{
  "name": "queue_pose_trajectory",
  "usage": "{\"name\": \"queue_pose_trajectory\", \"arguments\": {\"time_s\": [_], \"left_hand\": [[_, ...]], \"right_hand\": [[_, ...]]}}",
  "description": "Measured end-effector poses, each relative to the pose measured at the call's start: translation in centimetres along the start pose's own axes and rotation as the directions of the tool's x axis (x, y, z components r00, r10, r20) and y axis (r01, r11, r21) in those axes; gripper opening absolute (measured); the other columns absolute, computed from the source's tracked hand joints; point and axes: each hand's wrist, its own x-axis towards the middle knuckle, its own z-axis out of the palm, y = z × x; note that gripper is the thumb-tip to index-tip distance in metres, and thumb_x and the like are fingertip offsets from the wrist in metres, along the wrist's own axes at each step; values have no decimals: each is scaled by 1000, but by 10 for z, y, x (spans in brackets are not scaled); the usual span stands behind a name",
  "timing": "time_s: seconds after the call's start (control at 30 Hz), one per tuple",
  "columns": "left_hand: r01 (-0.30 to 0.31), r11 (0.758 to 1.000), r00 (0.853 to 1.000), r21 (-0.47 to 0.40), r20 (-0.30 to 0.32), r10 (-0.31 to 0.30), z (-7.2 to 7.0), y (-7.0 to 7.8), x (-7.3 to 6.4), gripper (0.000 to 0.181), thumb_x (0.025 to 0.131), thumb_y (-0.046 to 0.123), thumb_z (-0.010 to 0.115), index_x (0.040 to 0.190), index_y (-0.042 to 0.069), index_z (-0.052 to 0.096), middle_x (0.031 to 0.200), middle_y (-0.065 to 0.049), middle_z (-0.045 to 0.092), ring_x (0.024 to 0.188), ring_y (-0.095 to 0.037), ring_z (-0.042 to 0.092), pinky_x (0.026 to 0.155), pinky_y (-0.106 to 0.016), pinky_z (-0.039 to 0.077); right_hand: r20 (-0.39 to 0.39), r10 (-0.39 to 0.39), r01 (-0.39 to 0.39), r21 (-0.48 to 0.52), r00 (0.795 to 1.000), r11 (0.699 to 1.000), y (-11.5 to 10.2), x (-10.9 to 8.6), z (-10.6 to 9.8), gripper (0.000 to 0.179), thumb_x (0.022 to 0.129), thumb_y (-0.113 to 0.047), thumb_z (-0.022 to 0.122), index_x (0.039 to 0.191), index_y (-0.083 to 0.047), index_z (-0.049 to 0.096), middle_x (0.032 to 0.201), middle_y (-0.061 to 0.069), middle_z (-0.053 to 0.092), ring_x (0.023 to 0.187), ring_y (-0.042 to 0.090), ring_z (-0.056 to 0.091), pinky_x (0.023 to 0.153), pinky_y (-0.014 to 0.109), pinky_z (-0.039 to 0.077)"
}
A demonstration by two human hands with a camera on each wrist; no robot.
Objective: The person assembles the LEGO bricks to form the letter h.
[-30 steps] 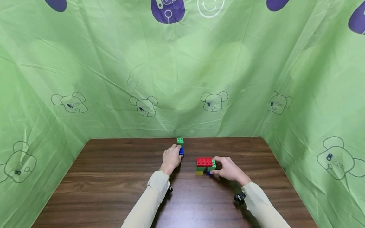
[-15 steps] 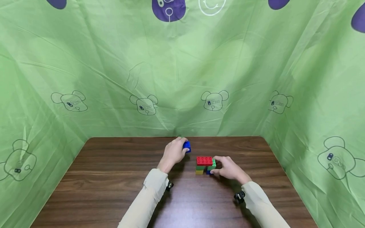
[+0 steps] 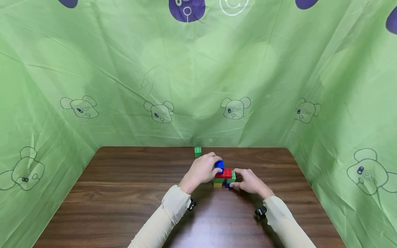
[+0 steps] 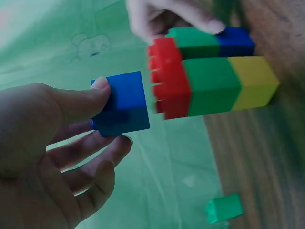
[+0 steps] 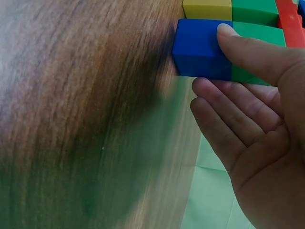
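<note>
My left hand [image 3: 203,168] pinches a blue toy brick [image 4: 121,104] between thumb and fingers, just above the left end of a red brick [image 4: 171,78]. In the left wrist view a narrow gap shows between the blue brick and the red studs. The red brick bridges two stacks: green brick [image 4: 212,85] over yellow brick [image 4: 253,82], and green over a lower blue brick [image 5: 202,47]. My right hand [image 3: 250,181] grips this second stack from the right, its thumb across the seam of green and blue.
A lone green brick [image 3: 197,152] stands at the back edge of the dark wooden table [image 3: 124,193]. Green printed cloth [image 3: 192,69] hangs behind the table and along both sides.
My left hand has lifted the blue brick from near the back green brick and carried it right, over the red brick. The right hand stays on its stack.
</note>
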Motion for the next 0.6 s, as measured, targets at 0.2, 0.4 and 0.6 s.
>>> {"name": "queue_pose_trajectory", "arguments": {"time_s": [0.2, 0.4, 0.6], "left_hand": [[5, 1000, 1000, 17, 7, -5, 8, 1, 3, 37, 97, 34, 70, 127, 13, 68, 113, -3, 67, 97, -16, 66, 86, -34, 57], [6, 999, 999, 33, 34, -7, 7, 4, 5, 37, 96, 32, 71, 127, 12, 69, 113, -3, 67, 99, -17, 66, 86, -34, 56], [6, 999, 999, 46, 33, -7, 6, 7, 6, 36, 95, 31, 72, 125, 11, 70, 111, -3, 68, 99, -18, 67, 86, -34, 57]], "right_hand": [[-2, 2, -2, -1, 1000, 1000, 2, 2, 0, 23, 86, -19, 82, 103, -15, 68, 96, 2, 76, 92, 19, 73, 80, 39, 60], [18, -6, 6, 0, 1000, 1000, 2, 1, 0, 23, 87, -19, 81, 104, -13, 68, 97, 4, 76, 92, 21, 73, 80, 40, 60], [17, -26, 26, -23, 1000, 999, 2, -1, 0, 22, 87, -19, 81, 103, -12, 68, 93, 3, 75, 86, 15, 71, 75, 33, 58]]}}
